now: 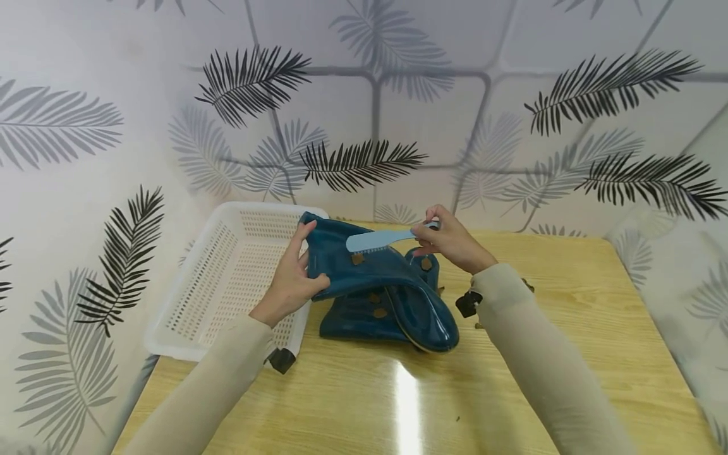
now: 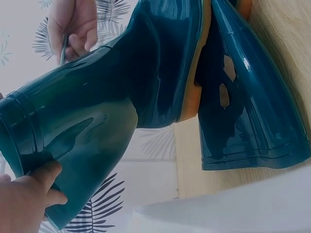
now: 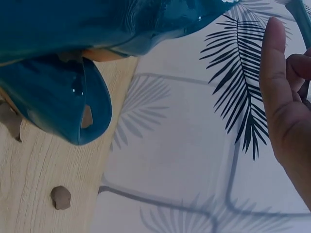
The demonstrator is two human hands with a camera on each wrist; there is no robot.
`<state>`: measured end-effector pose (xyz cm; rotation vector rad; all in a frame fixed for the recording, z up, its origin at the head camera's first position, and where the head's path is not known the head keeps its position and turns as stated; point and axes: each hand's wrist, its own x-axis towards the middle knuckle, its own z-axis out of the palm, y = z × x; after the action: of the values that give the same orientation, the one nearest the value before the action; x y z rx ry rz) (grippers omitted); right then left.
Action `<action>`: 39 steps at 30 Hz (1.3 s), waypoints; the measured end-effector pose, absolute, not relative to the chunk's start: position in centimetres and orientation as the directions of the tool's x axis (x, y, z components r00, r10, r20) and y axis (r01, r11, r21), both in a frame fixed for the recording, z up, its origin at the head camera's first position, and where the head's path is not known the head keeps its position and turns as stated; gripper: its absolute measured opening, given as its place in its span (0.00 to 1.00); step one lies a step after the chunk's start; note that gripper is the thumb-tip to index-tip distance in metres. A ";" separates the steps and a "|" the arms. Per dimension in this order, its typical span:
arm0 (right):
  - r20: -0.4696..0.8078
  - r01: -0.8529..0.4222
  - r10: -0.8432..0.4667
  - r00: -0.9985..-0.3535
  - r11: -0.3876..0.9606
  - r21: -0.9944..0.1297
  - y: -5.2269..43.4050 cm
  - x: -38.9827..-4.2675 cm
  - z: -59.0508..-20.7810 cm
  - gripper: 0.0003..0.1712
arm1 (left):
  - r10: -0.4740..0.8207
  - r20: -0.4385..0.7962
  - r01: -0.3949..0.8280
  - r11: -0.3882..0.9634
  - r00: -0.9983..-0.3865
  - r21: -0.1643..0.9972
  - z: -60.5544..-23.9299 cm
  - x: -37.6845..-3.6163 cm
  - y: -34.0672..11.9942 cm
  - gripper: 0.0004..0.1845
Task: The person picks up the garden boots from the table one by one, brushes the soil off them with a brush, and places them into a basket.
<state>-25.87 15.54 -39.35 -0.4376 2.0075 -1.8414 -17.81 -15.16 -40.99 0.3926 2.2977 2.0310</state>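
Observation:
My left hand [image 1: 296, 278] grips the top of a glossy dark teal rubber boot [image 1: 387, 278], thumb on its shaft [image 2: 87, 116]. This boot lies tilted on a second teal boot [image 1: 352, 316] that rests flat on the wooden table [image 1: 512, 404]. Brown mud patches [image 1: 357, 258] dot both boots. My right hand [image 1: 449, 240] pinches the handle of a pale blue brush [image 1: 378, 239], held across the upper boot's shaft. In the right wrist view only the fingers [image 3: 286, 116] and a boot toe [image 3: 73, 111] show.
A white perforated plastic basket [image 1: 227, 278] stands at the table's left, right behind my left hand. Small brown mud bits [image 3: 60, 197] lie on the wood by the boots. Leaf-patterned walls [image 1: 364, 95] close in the table at back and sides.

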 end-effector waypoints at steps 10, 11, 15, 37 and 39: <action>-0.173 0.058 -0.481 -0.860 0.244 -0.968 14.6 -26.3 -40.7 0.16 | 0.229 0.137 0.165 0.110 -0.964 0.980 -40.8 -17.7 -14.9 0.52; -0.186 0.054 -0.478 -0.859 0.276 -0.960 14.8 -26.3 -40.9 0.17 | 0.228 0.137 0.165 0.111 -0.964 0.980 -40.9 -17.7 -14.9 0.52; -0.202 0.052 -0.470 -0.859 0.313 -0.948 16.0 -26.3 -41.3 0.17 | 0.227 0.135 0.163 0.105 -0.964 0.981 -41.2 -17.6 -15.0 0.52; -0.163 0.066 -0.408 -0.898 0.241 -0.968 17.3 -26.6 -41.0 0.17 | 0.219 0.117 0.145 0.119 -0.969 0.982 -41.4 -17.3 -15.4 0.52; -0.172 0.073 -0.386 -0.906 0.257 -0.964 18.1 -26.6 -41.3 0.17 | 0.217 0.117 0.145 0.116 -0.969 0.983 -41.5 -17.3 -15.5 0.52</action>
<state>-26.61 18.13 -41.29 -0.2856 2.1605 -1.6885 -17.31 -15.47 -41.48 0.3745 2.3050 2.0175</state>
